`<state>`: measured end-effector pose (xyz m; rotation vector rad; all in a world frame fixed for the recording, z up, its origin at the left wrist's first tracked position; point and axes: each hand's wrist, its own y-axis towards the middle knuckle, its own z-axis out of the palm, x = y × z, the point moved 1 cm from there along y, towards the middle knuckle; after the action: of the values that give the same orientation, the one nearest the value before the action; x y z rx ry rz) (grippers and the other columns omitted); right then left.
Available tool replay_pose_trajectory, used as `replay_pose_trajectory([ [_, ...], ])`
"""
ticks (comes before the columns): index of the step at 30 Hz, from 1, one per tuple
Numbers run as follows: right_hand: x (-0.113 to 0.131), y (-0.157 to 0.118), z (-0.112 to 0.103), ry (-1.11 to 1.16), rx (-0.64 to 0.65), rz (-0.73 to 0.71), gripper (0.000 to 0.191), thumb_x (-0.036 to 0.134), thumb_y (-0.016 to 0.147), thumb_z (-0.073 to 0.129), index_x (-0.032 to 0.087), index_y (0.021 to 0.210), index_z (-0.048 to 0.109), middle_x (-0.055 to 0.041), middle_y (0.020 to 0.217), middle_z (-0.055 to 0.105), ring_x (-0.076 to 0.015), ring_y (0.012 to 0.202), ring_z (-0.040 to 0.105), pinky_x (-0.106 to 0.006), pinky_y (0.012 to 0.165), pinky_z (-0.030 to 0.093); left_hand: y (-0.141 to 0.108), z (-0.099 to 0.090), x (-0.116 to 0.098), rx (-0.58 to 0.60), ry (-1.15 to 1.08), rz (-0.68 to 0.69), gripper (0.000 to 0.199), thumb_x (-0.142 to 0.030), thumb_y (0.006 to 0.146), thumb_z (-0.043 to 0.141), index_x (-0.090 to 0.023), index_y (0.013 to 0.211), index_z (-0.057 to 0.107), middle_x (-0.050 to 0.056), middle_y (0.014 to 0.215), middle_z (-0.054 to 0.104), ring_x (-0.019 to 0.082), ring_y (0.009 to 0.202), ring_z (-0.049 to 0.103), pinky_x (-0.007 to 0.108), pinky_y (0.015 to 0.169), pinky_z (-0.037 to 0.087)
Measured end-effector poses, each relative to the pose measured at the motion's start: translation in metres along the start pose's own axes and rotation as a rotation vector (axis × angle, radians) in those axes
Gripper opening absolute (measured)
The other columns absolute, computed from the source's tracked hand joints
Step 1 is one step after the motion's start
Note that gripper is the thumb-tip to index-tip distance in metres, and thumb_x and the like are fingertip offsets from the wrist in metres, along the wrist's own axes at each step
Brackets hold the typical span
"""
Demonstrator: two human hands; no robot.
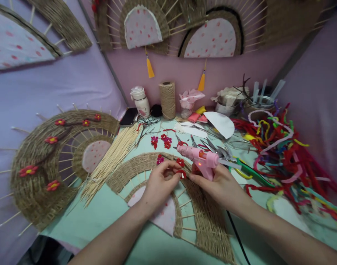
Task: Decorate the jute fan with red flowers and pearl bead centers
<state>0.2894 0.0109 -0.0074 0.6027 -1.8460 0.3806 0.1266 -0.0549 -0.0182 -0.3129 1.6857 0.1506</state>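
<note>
My left hand [161,184] pinches a small red fuzzy pipe-cleaner piece [182,173] between thumb and fingertips. A pink hot glue gun [199,157] with a lit orange light is in my right hand [222,186], its nozzle pointing left; that hand's thumb tip comes close to the red piece. Both hands are above a fan-shaped twine weaving [209,213] on sticks, with a spotted half-round centre. On its upper band sit a magenta flower [160,159] and a red flower [180,162]. More red and magenta flowers [166,140] lie just beyond it.
A bundle of thin sticks [113,158] and a finished flowered fan [41,176] are to the left. Scissors [222,151], green-handled pliers [253,173] and tangled pipe cleaners [284,147] crowd the right. A twine spool [167,101] and white bottle [140,101] stand behind. A black cord [237,235] trails forward.
</note>
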Motion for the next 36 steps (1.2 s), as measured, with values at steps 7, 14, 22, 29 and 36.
replay_pose_trajectory([
  [7,-0.006,0.002,0.007,-0.018,0.029,0.04,0.015,0.032,0.08,0.059,0.019,0.073,0.055,0.0029,0.064,0.052,-0.015,0.061,0.047,-0.028,0.058,0.039,-0.004,0.007,0.003,0.019,0.055,0.044,0.006,-0.017,0.074,0.061,-0.017,0.08,0.062,0.003,0.082,0.065,0.013,0.074,0.062,0.026,0.07,0.051],
  [14,-0.007,0.0,0.008,-0.046,0.029,0.034,0.014,0.031,0.079,0.057,0.019,0.074,0.055,0.0024,0.066,0.053,-0.016,0.064,0.049,-0.028,0.06,0.04,-0.005,0.003,0.007,0.069,0.251,0.138,0.011,-0.012,0.077,0.057,-0.018,0.081,0.066,0.002,0.083,0.067,0.015,0.078,0.062,0.027,0.072,0.048],
  [22,-0.017,0.001,0.013,-0.05,0.037,0.061,0.017,0.034,0.077,0.058,0.019,0.07,0.054,0.0011,0.065,0.054,-0.0172,0.063,0.051,-0.028,0.058,0.039,-0.006,0.002,0.006,0.112,0.35,0.19,0.013,-0.01,0.077,0.058,-0.019,0.08,0.067,0.0,0.08,0.066,0.013,0.075,0.06,0.025,0.07,0.045],
  [29,-0.014,0.004,0.004,-0.099,-0.023,0.03,0.02,0.039,0.074,0.059,0.02,0.072,0.058,-0.0006,0.068,0.059,-0.0185,0.063,0.054,-0.029,0.06,0.042,0.004,-0.006,-0.008,0.103,0.433,0.231,0.015,-0.008,0.076,0.057,-0.018,0.08,0.067,0.001,0.083,0.068,0.014,0.078,0.061,0.025,0.072,0.045],
  [36,0.015,0.015,-0.035,-0.297,-0.237,0.041,0.029,0.049,0.069,0.061,0.02,0.065,0.06,-0.0007,0.058,0.058,-0.0196,0.057,0.055,-0.03,0.056,0.041,0.085,-0.014,-0.037,0.127,0.645,0.299,0.012,-0.011,0.077,0.062,-0.018,0.082,0.07,0.002,0.083,0.071,0.015,0.076,0.063,0.027,0.074,0.046],
])
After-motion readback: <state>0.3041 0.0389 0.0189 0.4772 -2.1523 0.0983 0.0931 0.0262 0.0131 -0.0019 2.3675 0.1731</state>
